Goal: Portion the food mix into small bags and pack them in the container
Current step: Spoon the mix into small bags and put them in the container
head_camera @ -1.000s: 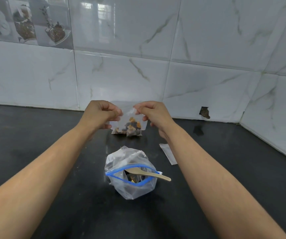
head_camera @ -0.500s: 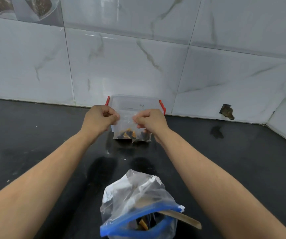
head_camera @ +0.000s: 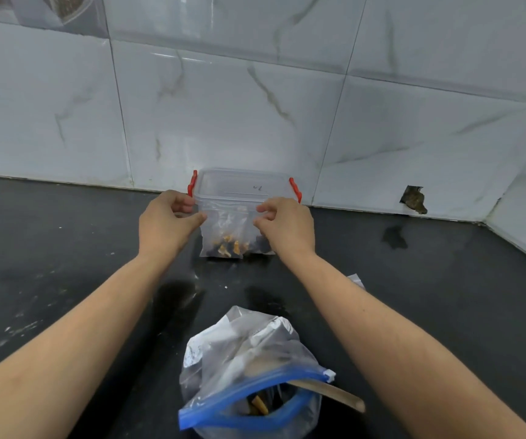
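Observation:
A small clear bag [head_camera: 230, 231] with brown and orange food pieces at its bottom hangs upright just above the black counter [head_camera: 65, 248]. My left hand [head_camera: 168, 224] pinches its top left corner and my right hand [head_camera: 287, 226] pinches its top right corner. Right behind the bag, against the wall, stands a clear lidded container [head_camera: 242, 186] with red clips. Near me sits a large zip bag [head_camera: 249, 375] with a blue seal, open, holding the food mix and a wooden spoon [head_camera: 334, 396] that sticks out to the right.
A white marble-tiled wall [head_camera: 255, 106] closes off the counter at the back and right. A hole in a tile [head_camera: 414, 199] shows low at the right. An empty small bag [head_camera: 356, 278] peeks out beside my right forearm.
My hands have slid apart along the small bag's top to its two corners. The view has tilted down and closer, so the container shows fully behind the bag.

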Available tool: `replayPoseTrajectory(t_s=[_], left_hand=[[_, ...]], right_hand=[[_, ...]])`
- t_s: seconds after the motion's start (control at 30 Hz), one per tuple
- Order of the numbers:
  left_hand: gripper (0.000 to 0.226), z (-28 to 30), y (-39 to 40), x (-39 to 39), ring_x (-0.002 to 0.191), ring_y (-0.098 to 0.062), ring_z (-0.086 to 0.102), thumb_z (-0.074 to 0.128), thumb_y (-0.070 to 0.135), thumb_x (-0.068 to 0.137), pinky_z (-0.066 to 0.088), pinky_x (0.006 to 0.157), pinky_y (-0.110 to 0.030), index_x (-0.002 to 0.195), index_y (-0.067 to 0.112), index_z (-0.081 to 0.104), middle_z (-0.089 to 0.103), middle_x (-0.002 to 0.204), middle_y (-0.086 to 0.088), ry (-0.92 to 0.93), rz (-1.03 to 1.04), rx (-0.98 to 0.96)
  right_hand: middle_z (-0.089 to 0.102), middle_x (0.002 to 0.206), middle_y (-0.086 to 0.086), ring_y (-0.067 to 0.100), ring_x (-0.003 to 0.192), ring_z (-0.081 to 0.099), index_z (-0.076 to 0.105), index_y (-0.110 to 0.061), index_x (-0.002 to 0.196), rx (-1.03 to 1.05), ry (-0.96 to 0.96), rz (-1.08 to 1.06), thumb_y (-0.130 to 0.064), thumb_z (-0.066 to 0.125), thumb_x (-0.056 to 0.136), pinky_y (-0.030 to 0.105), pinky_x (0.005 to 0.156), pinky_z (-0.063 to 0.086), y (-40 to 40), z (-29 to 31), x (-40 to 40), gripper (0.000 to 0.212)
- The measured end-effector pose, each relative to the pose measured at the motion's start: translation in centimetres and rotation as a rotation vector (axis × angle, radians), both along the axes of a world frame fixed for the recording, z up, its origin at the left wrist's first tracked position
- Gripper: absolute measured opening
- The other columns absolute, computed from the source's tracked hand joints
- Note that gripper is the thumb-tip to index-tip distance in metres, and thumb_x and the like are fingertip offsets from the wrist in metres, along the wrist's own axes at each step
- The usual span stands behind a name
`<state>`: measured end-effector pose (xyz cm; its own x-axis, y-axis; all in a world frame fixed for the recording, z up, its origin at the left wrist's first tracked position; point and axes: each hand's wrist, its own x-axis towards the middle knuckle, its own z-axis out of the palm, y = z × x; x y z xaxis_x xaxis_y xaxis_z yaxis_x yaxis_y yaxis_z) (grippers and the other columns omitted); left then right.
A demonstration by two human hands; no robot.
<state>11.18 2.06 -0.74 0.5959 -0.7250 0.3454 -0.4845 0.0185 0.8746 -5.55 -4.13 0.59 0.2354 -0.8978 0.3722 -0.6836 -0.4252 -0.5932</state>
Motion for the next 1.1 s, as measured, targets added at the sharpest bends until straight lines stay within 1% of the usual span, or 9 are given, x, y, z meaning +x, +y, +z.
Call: replayPoseTrajectory(t_s=[0.23,0.37,0.5,0.57,0.67,0.73,0.87,0.97,1.1], left_hand=[[0.024,1.0,6.1,-3.0,0.071,-0.006,0.057,0.067,0.002,0.078,0.046,0.071,-0.027,0.077,0.026,0.062,0.063,0.078,0.007,0.081,-0.133,-0.073],[0.023,1.1,10.3,-5.0,0.064,0.001,0.057,0.069,0.002,0.079,0.044,0.063,-0.020,0.077,0.024,0.063,0.063,0.076,0.005,0.100,-0.204,-0.095],[0.023,1.5,13.2,-6.4,0.056,0.011,0.054,0.069,0.000,0.079,0.043,0.057,-0.005,0.076,0.023,0.063,0.062,0.074,0.005,0.113,-0.213,-0.141],[0.024,1.8,14.1,-7.1,0.055,0.011,0.053,0.069,0.000,0.078,0.042,0.056,-0.003,0.075,0.023,0.063,0.062,0.073,0.005,0.128,-0.217,-0.154],[0.023,2.2,15.1,-8.1,0.054,0.010,0.053,0.069,0.000,0.078,0.042,0.056,-0.003,0.074,0.022,0.063,0.061,0.072,0.005,0.138,-0.215,-0.154],[0.024,2.3,15.6,-8.7,0.053,0.010,0.053,0.069,-0.001,0.078,0.042,0.055,-0.004,0.074,0.022,0.063,0.061,0.071,0.005,0.135,-0.216,-0.146],[0.019,2.7,16.4,-9.5,0.052,0.006,0.053,0.066,0.006,0.081,0.044,0.054,-0.012,0.075,0.023,0.064,0.061,0.068,0.005,0.128,-0.211,-0.131],[0.010,3.6,16.6,-10.1,0.046,-0.001,0.051,0.060,0.024,0.089,0.039,0.049,-0.021,0.082,0.018,0.064,0.064,0.073,0.000,0.184,-0.205,-0.100],[0.028,4.6,16.9,-10.9,0.050,-0.007,0.057,0.059,0.041,0.090,0.037,0.043,-0.020,0.092,0.014,0.064,0.069,0.076,-0.003,0.439,-0.331,0.047]], right_hand=[[0.073,0.100,-0.004,0.015,0.094,0.066,0.072,-0.022,0.102,0.015,0.241,-0.143,-0.027,0.064,0.087,0.027,0.078,0.051,5.4,0.2,-7.3,0.018],[0.069,0.102,0.001,0.023,0.096,0.064,0.066,-0.020,0.108,0.092,0.569,-0.332,-0.047,0.062,0.086,0.029,0.066,0.044,9.5,-0.5,-11.1,0.035],[0.066,0.100,0.002,0.022,0.101,0.059,0.063,-0.015,0.100,0.196,0.656,-0.393,-0.056,0.064,0.081,0.029,0.063,0.042,11.4,-1.9,-13.3,0.045],[0.067,0.100,0.003,0.022,0.101,0.058,0.063,-0.015,0.100,0.173,0.655,-0.387,-0.051,0.062,0.085,0.028,0.064,0.040,11.9,-2.5,-13.7,0.040],[0.069,0.097,0.004,0.024,0.087,0.057,0.066,-0.015,0.096,0.093,0.654,-0.388,-0.024,0.056,0.088,0.027,0.062,0.037,12.7,-3.0,-13.6,0.016],[0.069,0.093,0.004,0.024,0.079,0.055,0.068,-0.016,0.096,0.055,0.614,-0.403,-0.014,0.051,0.086,0.027,0.061,0.037,13.0,-3.1,-13.7,0.020],[0.071,0.096,-0.001,0.017,0.075,0.056,0.070,-0.024,0.108,0.074,0.179,-0.283,-0.024,0.051,0.094,0.024,0.058,0.038,13.9,-0.9,-14.0,0.024],[0.071,0.107,-0.006,0.009,0.085,0.059,0.069,-0.024,0.115,-0.010,-0.072,-0.053,-0.024,0.056,0.094,0.023,0.072,0.044,15.1,0.8,-13.7,0.025],[0.070,0.112,-0.008,0.014,0.102,0.060,0.073,-0.022,0.109,-0.275,0.001,0.133,-0.017,0.060,0.091,0.027,0.086,0.046,17.4,1.5,-12.7,0.023]])
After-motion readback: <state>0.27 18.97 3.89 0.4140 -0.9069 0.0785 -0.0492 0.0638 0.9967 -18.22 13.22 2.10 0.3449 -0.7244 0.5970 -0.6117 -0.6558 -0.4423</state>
